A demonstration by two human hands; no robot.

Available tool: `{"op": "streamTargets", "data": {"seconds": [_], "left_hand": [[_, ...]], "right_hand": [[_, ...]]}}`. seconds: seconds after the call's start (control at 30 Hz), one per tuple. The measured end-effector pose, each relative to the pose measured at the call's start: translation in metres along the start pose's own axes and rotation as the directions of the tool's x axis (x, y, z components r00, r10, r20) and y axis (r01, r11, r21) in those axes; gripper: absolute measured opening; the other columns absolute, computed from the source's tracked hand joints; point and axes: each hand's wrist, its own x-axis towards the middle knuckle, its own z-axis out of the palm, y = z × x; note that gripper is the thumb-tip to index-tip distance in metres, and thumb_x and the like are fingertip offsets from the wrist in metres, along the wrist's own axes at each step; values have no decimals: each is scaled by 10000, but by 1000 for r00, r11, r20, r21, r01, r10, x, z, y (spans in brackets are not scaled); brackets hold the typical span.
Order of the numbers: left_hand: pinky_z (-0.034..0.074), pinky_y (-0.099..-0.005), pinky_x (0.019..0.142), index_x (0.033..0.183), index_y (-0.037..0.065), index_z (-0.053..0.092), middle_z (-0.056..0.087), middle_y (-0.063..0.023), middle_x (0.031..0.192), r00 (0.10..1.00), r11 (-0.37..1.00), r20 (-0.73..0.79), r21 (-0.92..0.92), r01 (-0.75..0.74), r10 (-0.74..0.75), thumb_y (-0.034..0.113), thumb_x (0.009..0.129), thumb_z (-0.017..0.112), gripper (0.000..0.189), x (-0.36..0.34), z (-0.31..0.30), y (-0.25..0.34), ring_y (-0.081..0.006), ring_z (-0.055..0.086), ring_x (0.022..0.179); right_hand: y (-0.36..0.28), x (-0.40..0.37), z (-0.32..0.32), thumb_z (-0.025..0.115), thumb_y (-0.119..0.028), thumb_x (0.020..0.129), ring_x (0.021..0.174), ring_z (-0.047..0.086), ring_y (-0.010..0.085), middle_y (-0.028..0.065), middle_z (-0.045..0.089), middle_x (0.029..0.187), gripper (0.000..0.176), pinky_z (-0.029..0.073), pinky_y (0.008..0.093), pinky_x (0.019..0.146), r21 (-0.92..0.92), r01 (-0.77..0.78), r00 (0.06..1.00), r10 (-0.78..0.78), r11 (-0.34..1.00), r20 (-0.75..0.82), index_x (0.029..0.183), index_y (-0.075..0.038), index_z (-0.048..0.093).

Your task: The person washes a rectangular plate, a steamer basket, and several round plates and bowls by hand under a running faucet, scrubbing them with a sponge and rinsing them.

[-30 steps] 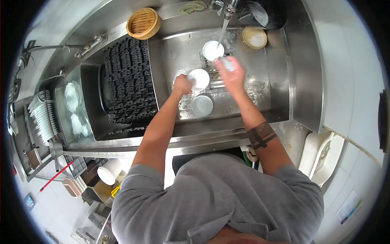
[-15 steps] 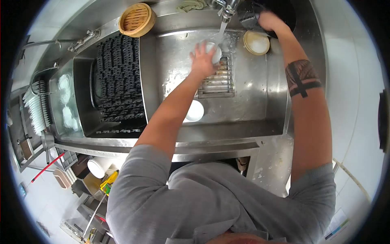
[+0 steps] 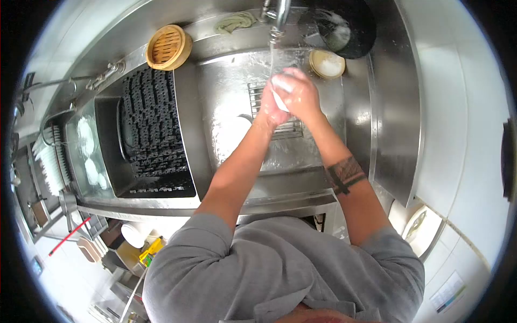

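Observation:
My left hand (image 3: 272, 110) and my right hand (image 3: 304, 98) are together in the sink, just below the running tap (image 3: 278, 32). Between them is a small white dish (image 3: 279, 101), tilted and mostly covered by my fingers. My left hand grips it from the left, while the fingers of my right hand wrap over it from the right. Whether a cloth or sponge is also in my right hand is hidden. Another white dish (image 3: 241, 127) lies on the sink floor, partly behind my left forearm. Beneath my hands is a metal drain grate (image 3: 288, 130).
A bamboo steamer (image 3: 168, 47) and a green cloth (image 3: 235, 22) sit on the back ledge. A round container with white suds (image 3: 327, 64) stands near a black pan (image 3: 358, 32) at back right. Black ridged mats (image 3: 153, 118) fill the left basin.
My right hand has come from the black pan down to the middle of the sink. My left hand has picked up the white dish, and both hands now meet on it.

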Motion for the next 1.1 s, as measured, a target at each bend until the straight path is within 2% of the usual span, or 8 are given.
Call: {"op": "streamTargets", "data": {"seconds": [0.23,0.57,0.63,0.77,0.9,0.97,1.03,1.1], "left_hand": [[546,-467,822,1130,40,669,728,-152,1031,494,650,-475,707,-279,729,238,974,410,361,20,-52,26,-312,697,961],[532,-436,918,1184,-1,664,713,-158,1128,985,945,-81,304,-119,150,327,1040,550,376,-45,-2,29,-304,677,987],[509,-399,959,1181,-20,691,716,-163,1143,588,17,117,976,-217,800,314,1059,505,401,-62,5,11,-297,677,1018],[498,-372,978,1181,-34,695,720,-175,1145,433,-384,534,838,-389,727,260,1056,480,385,-91,-8,0,-276,674,1041],[534,-387,911,1177,-30,679,727,-123,1101,989,971,-26,197,-137,145,146,1023,526,280,-85,-30,48,-292,692,972],[548,-400,879,1143,5,694,725,-133,1090,903,865,-190,414,-282,386,224,1021,545,291,-90,-20,42,-305,700,971],[549,-367,828,1151,40,685,725,-106,1057,550,-469,613,789,-397,567,330,1036,519,353,-106,-20,32,-280,694,928],[558,-383,845,1211,90,657,720,-84,1096,663,-344,502,864,-367,555,310,1017,581,303,-109,-17,43,-271,693,966]], "right_hand": [[-31,-46,63,781,-318,890,986,705,274,190,713,1053,424,546,391,851,267,-480,772,547,836,-324,1157,-8,671],[-44,-40,63,613,-455,997,1400,415,349,264,448,1472,709,349,466,1141,337,-391,874,460,856,-156,1474,34,425],[-85,-38,40,532,-490,1045,1365,458,279,234,474,1473,679,381,418,1114,810,-585,522,742,-47,420,1442,56,460],[-88,-37,41,553,-512,1025,899,664,205,154,720,987,561,524,380,824,606,-750,561,740,266,370,1050,25,713],[-96,-55,51,591,-442,1015,848,697,237,173,717,922,472,530,389,761,267,-112,989,134,957,-64,1005,18,699],[-94,-51,59,636,-406,999,854,706,247,159,718,991,409,544,390,776,529,-280,944,330,801,0,1085,-7,675],[-66,-46,58,653,-399,989,878,715,255,158,717,1095,413,560,392,805,690,-576,615,324,-439,719,1185,-35,653],[-72,-41,42,637,-436,989,889,723,259,152,724,1054,417,566,376,798,684,-670,588,356,-290,727,1110,-39,683]]}}
